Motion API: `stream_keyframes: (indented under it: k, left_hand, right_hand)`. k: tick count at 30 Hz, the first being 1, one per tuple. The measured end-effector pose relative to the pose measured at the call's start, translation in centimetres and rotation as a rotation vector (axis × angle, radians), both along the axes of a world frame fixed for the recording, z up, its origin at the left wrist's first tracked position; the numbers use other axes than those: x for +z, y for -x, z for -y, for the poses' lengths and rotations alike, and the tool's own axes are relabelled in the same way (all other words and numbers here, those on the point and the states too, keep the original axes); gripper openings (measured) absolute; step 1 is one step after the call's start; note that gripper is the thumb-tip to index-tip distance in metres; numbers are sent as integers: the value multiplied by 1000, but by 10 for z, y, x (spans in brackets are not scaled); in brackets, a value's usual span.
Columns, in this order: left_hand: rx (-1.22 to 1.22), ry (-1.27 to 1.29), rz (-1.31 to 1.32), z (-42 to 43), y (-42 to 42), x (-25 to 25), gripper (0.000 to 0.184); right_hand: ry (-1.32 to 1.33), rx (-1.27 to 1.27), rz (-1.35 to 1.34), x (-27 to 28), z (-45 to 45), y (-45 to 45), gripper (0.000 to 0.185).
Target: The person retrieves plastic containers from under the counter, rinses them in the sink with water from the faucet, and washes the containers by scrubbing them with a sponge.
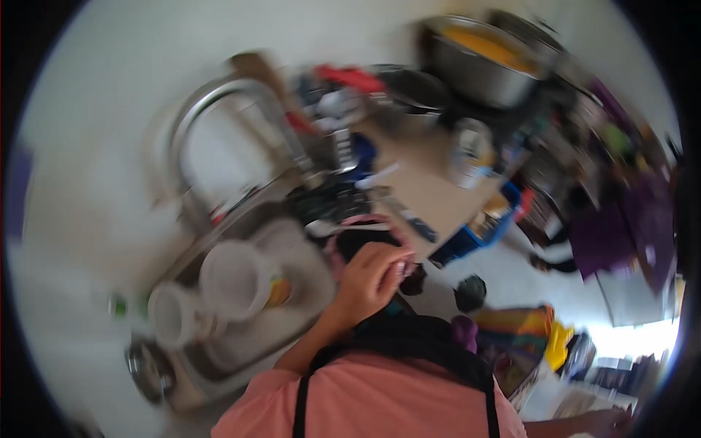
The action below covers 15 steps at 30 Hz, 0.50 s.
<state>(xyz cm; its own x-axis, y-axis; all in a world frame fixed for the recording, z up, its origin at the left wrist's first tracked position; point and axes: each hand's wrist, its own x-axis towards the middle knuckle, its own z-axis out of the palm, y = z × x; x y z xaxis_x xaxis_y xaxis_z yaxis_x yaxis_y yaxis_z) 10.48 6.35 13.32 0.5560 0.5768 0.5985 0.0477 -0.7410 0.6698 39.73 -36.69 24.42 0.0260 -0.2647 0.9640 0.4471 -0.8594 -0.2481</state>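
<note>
My left hand (pixel 372 283) is in front of my chest, its fingers curled and closed. Whether anything sits between them is hidden by the blur. Just beyond it lies a pink-edged dark item (pixel 365 237), its kind unclear, with a thin white piece across it. A knife (pixel 410 219) rests on the brown counter (pixel 431 164) past that. Far out at the lower right is my right hand (pixel 612 421), stretched away from my body over a pale surface; motion smears its fingers.
To the left, a sink (pixel 307 288) holds white tubs (pixel 235 281) under a curved tap (pixel 219 87). Behind stands a large pot (pixel 482 66) with orange contents. A blue crate (pixel 478 223) is beside the counter. A person in purple (pixel 613 233) stands right. Bags (pixel 515 325) lie below.
</note>
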Motion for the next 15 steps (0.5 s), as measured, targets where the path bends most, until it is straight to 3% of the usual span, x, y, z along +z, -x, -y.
stream_keyframes:
  k: [3,5,6,8,10,13,14,15]
  left_hand:
    - [329,-238,-27,0,38,2,24]
    - [642,-255,-132,4,76,1,25]
    - [791,-259,-198,6,97,0,25]
    - [1033,-263,-348,11,131,-4,26]
    - [1225,-268,-521,15,161,-12,30]
    - [1033,-81,-914,9,201,-42,33]
    - [1072,-33,-824,5,209,-45,32]
    - [1106,11,-735,-2,216,-45,31]
  right_hand:
    - [-26,363,67,19,-116,11,18]
    - [-162,613,-243,11,-167,14,26]
    - [37,398,-492,-2,-157,-20,36]
    - [125,825,-277,-30,-199,-45,28]
    - [119,1070,-376,-27,-269,3,24]
    - [150,1536,-607,-35,-340,60,19]
    - [234,1746,-660,-40,-360,77,17]
    - [403,1792,-731,-34,-374,101,17]
